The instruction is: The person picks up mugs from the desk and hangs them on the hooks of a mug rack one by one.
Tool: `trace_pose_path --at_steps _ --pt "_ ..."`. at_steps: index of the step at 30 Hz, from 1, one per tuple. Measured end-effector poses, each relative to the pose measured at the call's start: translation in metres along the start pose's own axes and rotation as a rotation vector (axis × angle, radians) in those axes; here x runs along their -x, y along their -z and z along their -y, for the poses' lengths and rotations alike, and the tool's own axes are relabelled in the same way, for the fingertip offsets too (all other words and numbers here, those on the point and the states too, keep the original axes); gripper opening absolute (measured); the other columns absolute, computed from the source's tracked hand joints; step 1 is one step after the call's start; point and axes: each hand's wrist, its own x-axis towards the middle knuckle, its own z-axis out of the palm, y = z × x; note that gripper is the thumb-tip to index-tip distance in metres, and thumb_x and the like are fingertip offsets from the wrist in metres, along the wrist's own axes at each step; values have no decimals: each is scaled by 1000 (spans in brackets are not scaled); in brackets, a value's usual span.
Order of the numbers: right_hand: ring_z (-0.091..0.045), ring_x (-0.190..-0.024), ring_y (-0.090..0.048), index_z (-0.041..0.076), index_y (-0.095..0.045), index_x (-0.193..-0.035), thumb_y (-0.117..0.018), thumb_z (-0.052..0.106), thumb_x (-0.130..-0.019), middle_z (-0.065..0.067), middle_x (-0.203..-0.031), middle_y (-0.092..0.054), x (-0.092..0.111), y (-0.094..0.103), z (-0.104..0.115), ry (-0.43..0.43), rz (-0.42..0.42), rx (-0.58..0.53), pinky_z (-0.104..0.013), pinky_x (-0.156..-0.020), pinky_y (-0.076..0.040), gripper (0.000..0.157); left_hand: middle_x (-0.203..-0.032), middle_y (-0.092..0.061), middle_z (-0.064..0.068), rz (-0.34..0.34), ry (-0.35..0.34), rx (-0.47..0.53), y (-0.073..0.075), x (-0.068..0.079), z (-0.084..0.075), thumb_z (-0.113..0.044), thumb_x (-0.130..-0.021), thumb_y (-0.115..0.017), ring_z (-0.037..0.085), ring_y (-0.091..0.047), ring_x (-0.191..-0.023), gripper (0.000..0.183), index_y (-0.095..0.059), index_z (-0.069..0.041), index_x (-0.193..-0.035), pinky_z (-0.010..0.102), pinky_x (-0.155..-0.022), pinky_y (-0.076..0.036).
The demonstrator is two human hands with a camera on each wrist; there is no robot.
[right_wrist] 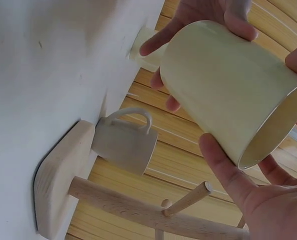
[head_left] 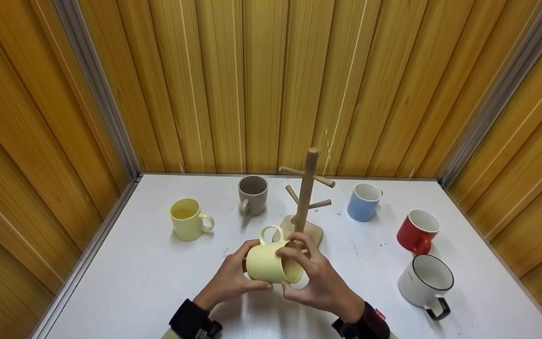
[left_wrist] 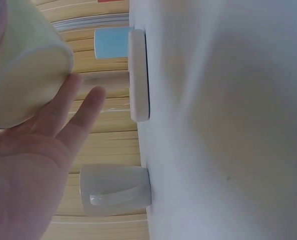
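A pale yellow mug (head_left: 265,263) is held on its side above the table between both hands, its handle pointing up and its mouth to the right. Around its base end curls my left hand (head_left: 234,277), thumb below and fingers behind. My right hand (head_left: 319,278) pinches the rim, thumb underneath and fingers over the top. The right wrist view shows the mug (right_wrist: 223,85) lifted off the table, gripped at both ends. Just behind the hands stands a wooden mug tree (head_left: 306,188) with bare pegs; the mug and right hand partly cover its base.
Another yellow mug (head_left: 187,221) stands at the left, and a grey-brown mug (head_left: 253,195) behind. To the right are a blue mug (head_left: 364,203), a red mug (head_left: 414,233) and a white mug (head_left: 424,282) with a black handle. Wood-patterned walls (head_left: 261,84) enclose the white table (head_left: 125,263).
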Motion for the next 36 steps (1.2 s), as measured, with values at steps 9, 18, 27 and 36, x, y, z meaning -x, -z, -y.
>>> trace_pose_path --at_steps 9,18,27,36 --pt "-23 -117 -60 19 -59 -137 -84 8 -69 -16 -147 -43 5 5 -4 -27 11 -42 -37 -92 -58 73 -124 -68 1 -115 -64 -35 -9 -1 -2 -35 -66 -98 18 -69 -101 84 -55 -14 -136 33 -85 -60" --pt "-24 -128 -56 12 -44 -154 -87 21 -78 -17 -155 -39 9 18 -8 -126 2 -37 -33 -81 -60 88 -119 -71 -3 -256 -126 -73 -18 -5 -6 -25 -62 -101 15 -69 -104 88 -55 -12 -136 32 -85 -60" --pt "-15 -95 -65 11 -36 -159 -84 29 -87 -7 -157 -43 12 22 -7 -249 37 -124 -29 -65 -59 88 -118 -71 -4 -340 -235 -179 -32 -10 -7 -25 -61 -102 14 -69 -101 91 -55 -11 -138 36 -80 -60" --pt "-10 -83 -65 19 -47 -151 -84 22 -88 -3 -138 -55 20 24 -10 -320 7 -171 -30 -58 -60 73 -114 -71 -5 -321 -264 -215 -41 -14 -7 -27 -62 -101 11 -69 -98 91 -54 -12 -138 31 -79 -60"
